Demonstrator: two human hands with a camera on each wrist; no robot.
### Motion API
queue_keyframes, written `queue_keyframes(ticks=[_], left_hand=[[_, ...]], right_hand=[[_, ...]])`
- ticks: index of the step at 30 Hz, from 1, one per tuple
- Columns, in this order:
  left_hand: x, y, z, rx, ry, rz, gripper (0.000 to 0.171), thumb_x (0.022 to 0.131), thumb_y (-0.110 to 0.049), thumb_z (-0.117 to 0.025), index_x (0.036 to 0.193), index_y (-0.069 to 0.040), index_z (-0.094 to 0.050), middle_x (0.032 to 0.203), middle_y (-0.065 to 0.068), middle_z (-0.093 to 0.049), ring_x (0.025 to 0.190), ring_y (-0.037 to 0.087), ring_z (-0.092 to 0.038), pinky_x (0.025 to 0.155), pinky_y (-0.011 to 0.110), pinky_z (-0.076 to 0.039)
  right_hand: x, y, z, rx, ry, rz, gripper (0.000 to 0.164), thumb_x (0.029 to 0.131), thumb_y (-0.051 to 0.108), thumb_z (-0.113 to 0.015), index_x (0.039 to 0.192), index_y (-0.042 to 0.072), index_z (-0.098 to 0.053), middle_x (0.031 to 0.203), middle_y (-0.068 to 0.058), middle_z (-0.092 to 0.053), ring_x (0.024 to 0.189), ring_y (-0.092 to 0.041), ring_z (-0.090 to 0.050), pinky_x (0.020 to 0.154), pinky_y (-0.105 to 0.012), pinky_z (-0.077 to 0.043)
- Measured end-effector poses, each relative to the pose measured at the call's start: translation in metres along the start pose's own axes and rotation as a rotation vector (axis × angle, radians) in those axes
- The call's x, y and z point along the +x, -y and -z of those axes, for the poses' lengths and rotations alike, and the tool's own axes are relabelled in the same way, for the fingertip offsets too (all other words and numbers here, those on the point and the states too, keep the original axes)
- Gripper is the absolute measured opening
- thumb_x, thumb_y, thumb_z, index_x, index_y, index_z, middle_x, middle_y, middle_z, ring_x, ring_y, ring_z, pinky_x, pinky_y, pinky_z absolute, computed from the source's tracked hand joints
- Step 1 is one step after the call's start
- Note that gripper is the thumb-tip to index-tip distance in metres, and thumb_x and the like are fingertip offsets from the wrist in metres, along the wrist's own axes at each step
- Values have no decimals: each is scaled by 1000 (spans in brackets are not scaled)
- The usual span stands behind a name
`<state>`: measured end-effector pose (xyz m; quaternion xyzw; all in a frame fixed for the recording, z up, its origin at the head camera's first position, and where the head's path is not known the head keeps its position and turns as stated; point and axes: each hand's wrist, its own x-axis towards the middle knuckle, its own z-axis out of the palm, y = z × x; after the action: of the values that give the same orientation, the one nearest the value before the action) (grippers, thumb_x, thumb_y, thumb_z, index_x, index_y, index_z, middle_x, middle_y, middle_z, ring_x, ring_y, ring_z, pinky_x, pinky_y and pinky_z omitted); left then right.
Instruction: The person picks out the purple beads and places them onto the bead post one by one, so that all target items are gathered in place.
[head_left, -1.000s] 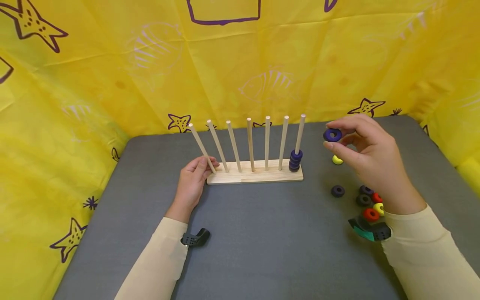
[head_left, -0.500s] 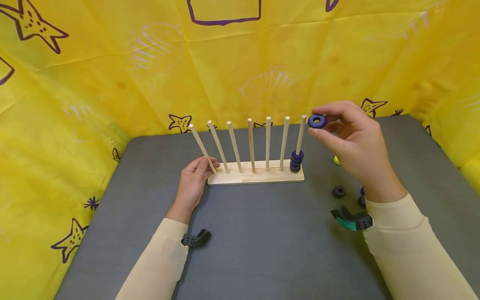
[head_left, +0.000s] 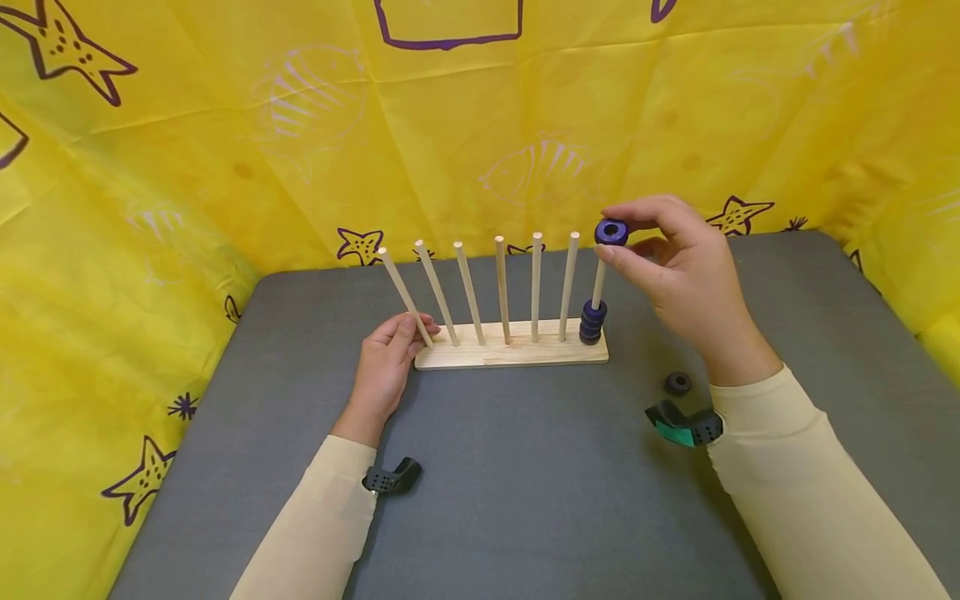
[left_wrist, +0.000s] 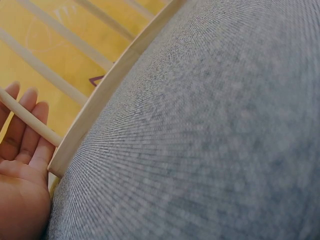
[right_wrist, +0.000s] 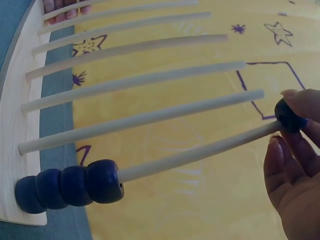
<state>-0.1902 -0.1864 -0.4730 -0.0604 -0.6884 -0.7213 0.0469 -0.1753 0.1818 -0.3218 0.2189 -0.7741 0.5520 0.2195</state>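
On the counter (head_left: 510, 500), a loose dark ring (head_left: 678, 383) lies right of the wooden rack (head_left: 510, 356) and nearer you. Your left hand (head_left: 382, 371) is at the rack's left end, half-bent fingers behind the leftmost peg (head_left: 403, 293); whether it grips, you cannot tell. The rack runs lengthwise left to right, its rightmost peg (head_left: 598, 285) closest to your right hand (head_left: 686, 279), whose thumb and fingers pinch a blue ring (head_left: 613, 241) at that peg's tip. Yellow cloth (head_left: 450, 150) hangs behind the rack. Your right wrist view separates four stacked rings (right_wrist: 70, 186) at the peg's foot, bunched together in your head view; neither settles whether the tip sits inside the hole.
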Motion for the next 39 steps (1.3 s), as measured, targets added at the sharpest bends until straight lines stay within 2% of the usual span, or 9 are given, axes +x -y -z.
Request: queue_keyframes(ticks=[11, 17, 23, 32, 39], left_hand=[[1, 1, 0, -24, -3, 2, 46, 117, -26, -54, 130, 17, -63, 129, 34, -63, 117, 28, -68, 107, 39, -53], [1, 0, 0, -23, -2, 5, 46, 118, -27, -53, 130, 17, -63, 127, 29, -65, 117, 28, -68, 108, 40, -52], [0, -1, 0, -22, -1, 7, 46, 118, -27, -53, 130, 16, -64, 128, 31, -64, 117, 28, -68, 108, 40, -52], [1, 1, 0, -18, 5, -3, 47, 118, -28, -53, 130, 16, -64, 127, 29, -65, 117, 29, -68, 108, 40, -52], [1, 1, 1, -29, 2, -9, 45, 118, -26, -53, 129, 17, -64, 126, 28, -66, 116, 28, -69, 107, 40, -53]], right_hand=[[7, -6, -5, -34, -7, -60, 35, 97, -6, -81, 131, 0, -75, 117, -3, -68, 102, -20, -66, 85, -22, -55], [7, -8, -5, 0, -4, -82, 34, 97, -5, -81, 130, -1, -74, 118, -5, -69, 101, -21, -66, 85, -22, -56], [6, -11, -4, 33, 2, -108, 33, 97, -5, -80, 129, -4, -73, 118, -7, -70, 104, -23, -64, 88, -23, -56], [5, -14, -2, 49, 4, -140, 31, 99, -1, -80, 129, -2, -73, 116, -6, -72, 106, -23, -64, 88, -26, -54], [5, -12, 1, 88, 6, -156, 27, 101, 1, -77, 128, 1, -75, 117, -10, -72, 107, -25, -63, 88, -25, -54]])
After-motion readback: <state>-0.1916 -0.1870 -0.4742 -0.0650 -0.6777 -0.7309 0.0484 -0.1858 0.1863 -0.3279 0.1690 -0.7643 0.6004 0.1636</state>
